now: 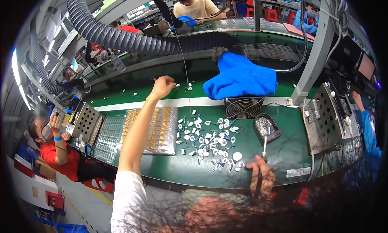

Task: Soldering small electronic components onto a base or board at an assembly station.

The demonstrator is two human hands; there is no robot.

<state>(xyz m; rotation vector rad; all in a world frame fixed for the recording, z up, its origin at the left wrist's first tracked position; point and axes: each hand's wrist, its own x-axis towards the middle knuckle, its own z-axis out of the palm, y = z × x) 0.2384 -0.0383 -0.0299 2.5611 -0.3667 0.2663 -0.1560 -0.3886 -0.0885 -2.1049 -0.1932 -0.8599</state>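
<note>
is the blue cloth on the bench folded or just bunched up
Bunched up, not folded: the blue cloth lies in a rumpled heap with uneven creases and no squared edges, behind the small fan.

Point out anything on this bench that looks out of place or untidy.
A crumpled blue cloth lies heaped on the conveyor belt behind the small fan. Small white parts lie scattered loose over the green mat, not in the clear tray beside them. A few strays sit near the left hand.
</note>
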